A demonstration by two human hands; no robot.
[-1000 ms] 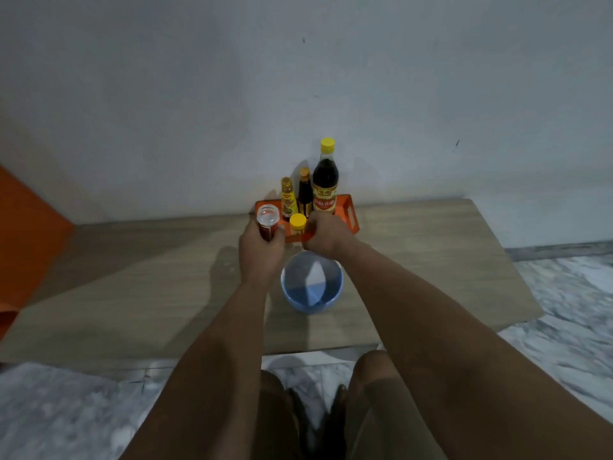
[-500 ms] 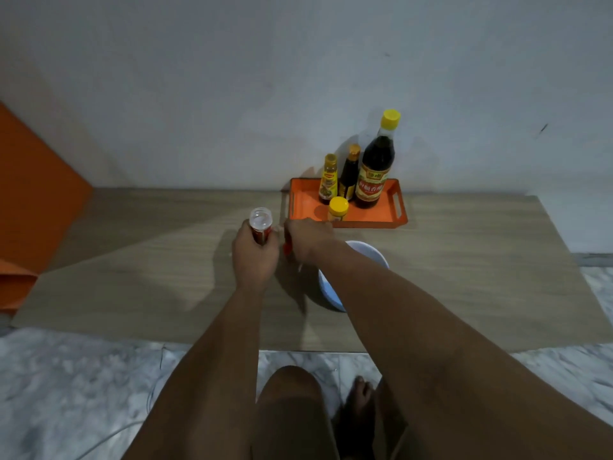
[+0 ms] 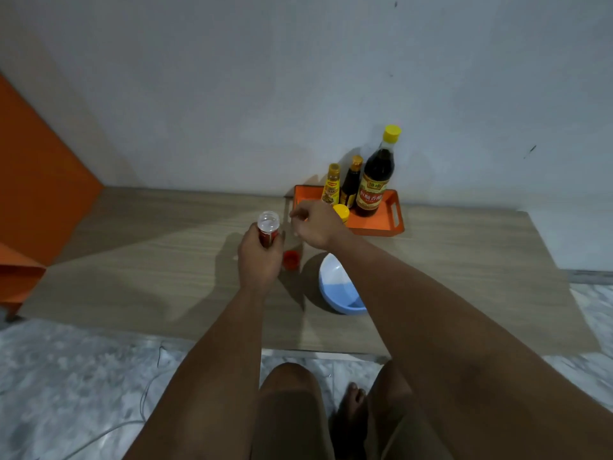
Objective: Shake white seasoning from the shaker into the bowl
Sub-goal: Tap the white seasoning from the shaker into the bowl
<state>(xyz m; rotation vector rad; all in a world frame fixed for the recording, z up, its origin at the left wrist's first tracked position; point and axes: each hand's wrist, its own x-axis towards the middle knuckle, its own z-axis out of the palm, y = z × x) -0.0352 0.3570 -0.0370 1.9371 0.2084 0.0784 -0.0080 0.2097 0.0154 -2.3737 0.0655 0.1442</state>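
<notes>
Shaker (image 3: 268,228) upright in left hand (image 3: 259,260) | red cap (image 3: 291,260) on table (image 3: 159,260)

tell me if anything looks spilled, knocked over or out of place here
Nothing spilled or toppled. One loose item: a red cap lies on the table beside the left hand, which grips the uncapped shaker. The bottles stand upright on the orange tray; the bowl looks undisturbed.

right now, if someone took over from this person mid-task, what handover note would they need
Left hand grips the shaker upright, its clear top uncovered.
Right hand hovers beside it, fingers loosely curled, holding nothing visible.
Red cap lies on the table between shaker and blue bowl.
Done: cap off.
Left: tip the shaker over the bowl and shake; no seasoning visible in the bowl's exposed part.
</notes>
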